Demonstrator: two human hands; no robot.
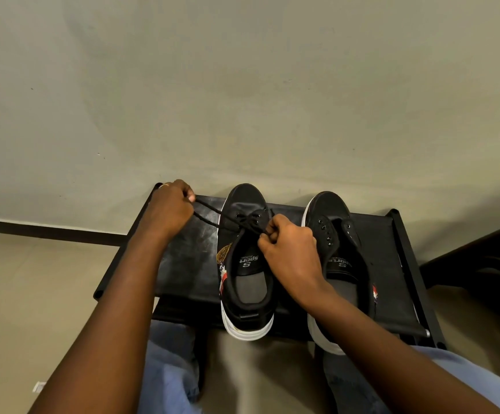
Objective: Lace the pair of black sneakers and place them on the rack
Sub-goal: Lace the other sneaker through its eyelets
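Both your hands pull one black lace on the left sneaker.

Your left hand (pixel 169 209) pinches a lace (pixel 210 215) end out to the left; your right hand (pixel 287 249) grips the other end over the left sneaker (pixel 247 264). The right sneaker (pixel 340 249), unlaced, stands beside it on the black rack (pixel 189 249).

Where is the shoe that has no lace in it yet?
In the head view, the unlaced sneaker sits on the right side of the black rack, beside the sneaker being laced, partly under the right hand.
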